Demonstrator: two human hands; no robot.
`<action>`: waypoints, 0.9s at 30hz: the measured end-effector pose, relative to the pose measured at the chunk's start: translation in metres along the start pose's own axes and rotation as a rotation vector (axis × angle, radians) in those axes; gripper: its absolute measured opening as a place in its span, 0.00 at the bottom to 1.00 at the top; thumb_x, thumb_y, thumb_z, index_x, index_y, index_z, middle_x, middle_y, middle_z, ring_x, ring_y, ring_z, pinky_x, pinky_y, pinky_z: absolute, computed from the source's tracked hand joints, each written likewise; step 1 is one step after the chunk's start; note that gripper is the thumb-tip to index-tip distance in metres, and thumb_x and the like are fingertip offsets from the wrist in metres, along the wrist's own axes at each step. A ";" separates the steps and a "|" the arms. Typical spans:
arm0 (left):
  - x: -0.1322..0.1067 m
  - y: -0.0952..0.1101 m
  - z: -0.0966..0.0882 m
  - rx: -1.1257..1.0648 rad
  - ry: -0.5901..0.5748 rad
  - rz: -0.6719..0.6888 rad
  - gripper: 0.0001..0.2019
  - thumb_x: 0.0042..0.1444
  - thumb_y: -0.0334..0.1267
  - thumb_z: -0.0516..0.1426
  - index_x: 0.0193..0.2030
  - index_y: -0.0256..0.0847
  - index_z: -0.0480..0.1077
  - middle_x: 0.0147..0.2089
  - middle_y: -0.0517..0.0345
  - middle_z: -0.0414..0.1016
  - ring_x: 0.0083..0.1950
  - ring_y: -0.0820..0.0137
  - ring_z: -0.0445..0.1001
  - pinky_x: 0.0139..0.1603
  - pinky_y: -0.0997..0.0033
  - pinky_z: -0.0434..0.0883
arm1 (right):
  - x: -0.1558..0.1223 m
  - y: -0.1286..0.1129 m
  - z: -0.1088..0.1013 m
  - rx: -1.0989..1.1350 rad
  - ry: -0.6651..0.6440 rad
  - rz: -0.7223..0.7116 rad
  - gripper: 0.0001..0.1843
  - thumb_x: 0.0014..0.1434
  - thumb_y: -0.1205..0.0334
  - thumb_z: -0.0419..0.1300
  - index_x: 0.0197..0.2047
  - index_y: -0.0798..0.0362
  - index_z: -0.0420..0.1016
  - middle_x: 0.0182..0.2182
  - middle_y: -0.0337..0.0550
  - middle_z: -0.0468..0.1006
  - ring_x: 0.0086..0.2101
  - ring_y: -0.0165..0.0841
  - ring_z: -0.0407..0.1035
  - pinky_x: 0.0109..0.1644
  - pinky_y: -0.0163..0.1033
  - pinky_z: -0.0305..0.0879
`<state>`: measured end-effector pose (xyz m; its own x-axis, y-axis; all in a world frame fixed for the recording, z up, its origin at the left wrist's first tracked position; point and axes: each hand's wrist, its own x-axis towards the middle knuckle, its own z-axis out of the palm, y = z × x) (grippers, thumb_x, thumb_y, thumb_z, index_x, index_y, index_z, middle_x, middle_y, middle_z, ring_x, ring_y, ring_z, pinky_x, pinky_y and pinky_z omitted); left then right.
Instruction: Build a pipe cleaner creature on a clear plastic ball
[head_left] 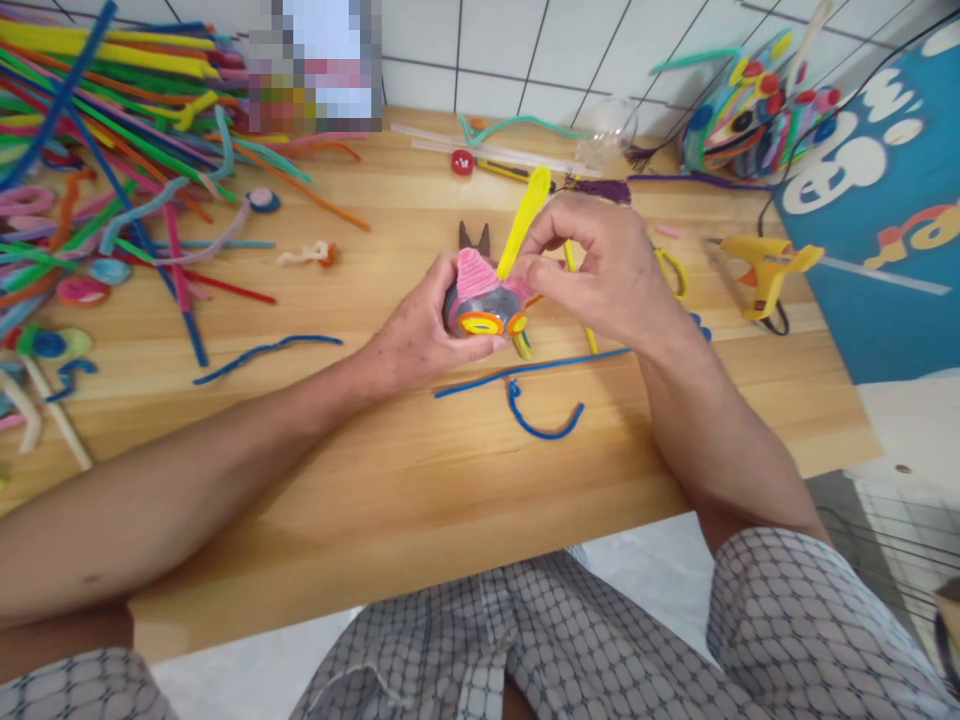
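My left hand (416, 335) is wrapped around a small round craft figure (484, 300) wound in pink pipe cleaner, with yellow and orange coiled circles on its front. My right hand (600, 265) pinches a folded yellow pipe cleaner (525, 215) that stands up from the top of the figure. Both hands meet above the middle of the wooden table (420, 480). A long blue pipe cleaner (536, 370) lies just in front of them, with a blue hook-shaped piece (541, 425) beside it.
A big heap of coloured pipe cleaners (112, 110) fills the far left. Small pliers (474, 238) lie behind the figure. A yellow glue gun (765, 270) rests at the right, near a blue board (885, 240). A finished colourful figure (750, 110) stands at the back right.
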<state>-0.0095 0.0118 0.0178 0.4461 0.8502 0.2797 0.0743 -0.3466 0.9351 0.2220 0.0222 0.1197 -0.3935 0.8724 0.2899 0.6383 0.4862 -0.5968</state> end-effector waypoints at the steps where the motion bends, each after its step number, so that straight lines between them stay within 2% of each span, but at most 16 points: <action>1: 0.000 0.000 0.000 -0.002 -0.002 0.004 0.33 0.57 0.49 0.76 0.63 0.45 0.66 0.56 0.52 0.77 0.52 0.59 0.78 0.53 0.56 0.78 | 0.000 0.001 0.000 0.012 0.023 -0.016 0.09 0.60 0.63 0.66 0.31 0.40 0.73 0.38 0.40 0.87 0.41 0.44 0.80 0.54 0.56 0.78; 5: 0.000 0.000 -0.002 -0.001 -0.014 -0.009 0.34 0.58 0.50 0.77 0.63 0.43 0.67 0.56 0.53 0.78 0.51 0.61 0.79 0.53 0.58 0.79 | 0.002 0.007 0.000 0.068 0.088 -0.082 0.09 0.63 0.64 0.65 0.31 0.42 0.73 0.35 0.37 0.86 0.38 0.42 0.80 0.49 0.53 0.78; 8: -0.001 0.000 -0.002 0.006 -0.007 -0.019 0.35 0.57 0.51 0.78 0.63 0.44 0.68 0.55 0.54 0.78 0.50 0.62 0.79 0.52 0.60 0.79 | 0.003 0.012 0.000 0.081 0.069 -0.060 0.11 0.65 0.65 0.68 0.33 0.41 0.74 0.36 0.35 0.86 0.39 0.40 0.79 0.49 0.49 0.79; 13: -0.001 0.000 -0.001 0.001 0.003 -0.021 0.36 0.58 0.53 0.79 0.64 0.47 0.68 0.57 0.53 0.79 0.53 0.59 0.81 0.55 0.57 0.81 | 0.001 0.013 0.002 0.119 0.028 -0.057 0.12 0.61 0.69 0.72 0.38 0.41 0.77 0.40 0.34 0.86 0.40 0.39 0.79 0.49 0.48 0.79; 16: 0.000 -0.001 0.000 -0.006 -0.007 -0.003 0.37 0.58 0.56 0.77 0.65 0.44 0.67 0.59 0.50 0.78 0.55 0.58 0.81 0.56 0.56 0.80 | -0.001 0.013 0.006 0.082 -0.015 -0.043 0.09 0.64 0.63 0.75 0.40 0.41 0.79 0.41 0.38 0.87 0.43 0.41 0.80 0.47 0.48 0.79; 19: 0.000 -0.001 0.000 -0.004 -0.022 0.000 0.37 0.59 0.53 0.75 0.67 0.41 0.66 0.60 0.48 0.78 0.56 0.58 0.81 0.58 0.56 0.80 | -0.002 0.017 0.011 0.045 -0.040 -0.034 0.10 0.66 0.53 0.77 0.40 0.43 0.80 0.42 0.40 0.87 0.44 0.43 0.80 0.47 0.47 0.80; 21: 0.000 -0.001 -0.001 -0.004 -0.037 0.001 0.37 0.59 0.51 0.75 0.68 0.40 0.66 0.61 0.47 0.79 0.57 0.57 0.81 0.60 0.54 0.81 | -0.003 0.020 0.014 0.022 -0.052 -0.039 0.10 0.67 0.51 0.76 0.40 0.43 0.81 0.41 0.40 0.87 0.44 0.42 0.79 0.47 0.47 0.80; 25: 0.000 -0.001 -0.002 -0.001 -0.054 0.029 0.37 0.59 0.49 0.75 0.69 0.40 0.66 0.63 0.44 0.80 0.58 0.55 0.83 0.61 0.51 0.82 | -0.003 0.023 0.016 -0.005 -0.092 -0.045 0.05 0.68 0.58 0.73 0.41 0.44 0.82 0.42 0.40 0.86 0.41 0.40 0.80 0.48 0.47 0.80; 27: -0.001 -0.001 -0.002 0.003 -0.054 0.038 0.37 0.60 0.47 0.75 0.69 0.41 0.66 0.64 0.44 0.80 0.59 0.55 0.83 0.62 0.50 0.83 | -0.003 0.022 0.016 0.000 -0.092 -0.042 0.05 0.68 0.59 0.73 0.39 0.44 0.82 0.42 0.40 0.86 0.41 0.40 0.80 0.49 0.48 0.81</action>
<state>-0.0117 0.0123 0.0172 0.4965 0.8138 0.3022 0.0594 -0.3791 0.9234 0.2268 0.0293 0.0936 -0.4792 0.8428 0.2449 0.6197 0.5225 -0.5856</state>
